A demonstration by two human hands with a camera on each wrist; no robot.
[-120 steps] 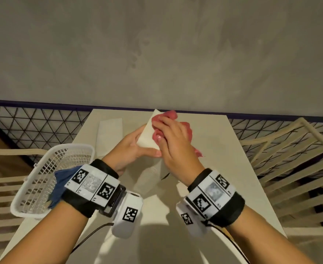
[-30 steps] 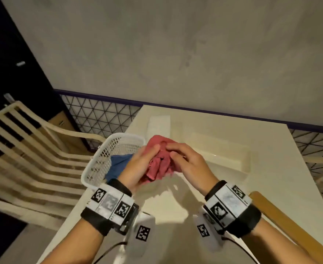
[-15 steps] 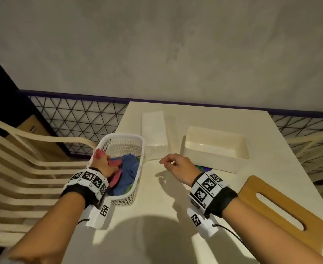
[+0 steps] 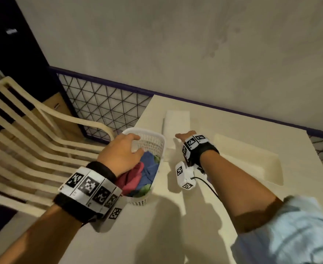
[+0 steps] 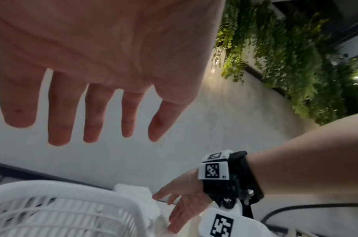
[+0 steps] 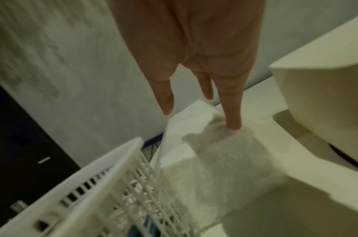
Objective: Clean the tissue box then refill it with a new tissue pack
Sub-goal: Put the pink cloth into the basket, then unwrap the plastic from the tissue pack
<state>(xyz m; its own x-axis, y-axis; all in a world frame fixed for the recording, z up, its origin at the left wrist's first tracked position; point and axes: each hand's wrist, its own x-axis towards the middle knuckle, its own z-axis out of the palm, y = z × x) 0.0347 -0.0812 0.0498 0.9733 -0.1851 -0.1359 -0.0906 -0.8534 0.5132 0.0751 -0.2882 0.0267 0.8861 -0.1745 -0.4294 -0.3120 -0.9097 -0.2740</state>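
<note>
White tissue pack (image 4: 176, 124) lies on surface between basket (image 4: 157, 138) and tissue box (image 4: 252, 164). Right hand (image 4: 183, 137) spread, one fingertip (image 6: 233, 125) touching it; left hand (image 4: 118, 155) spread, empty. Best wrap the pack's long sides.

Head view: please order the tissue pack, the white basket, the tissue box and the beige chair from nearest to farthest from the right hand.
From the right hand:
1. Tissue pack: directly under the fingertips, at the table's far side.
2. White basket: just to the hand's left, holding cloths.
3. Tissue box: to the right, open side up.
4. Beige chair: far left, off the table.
</note>
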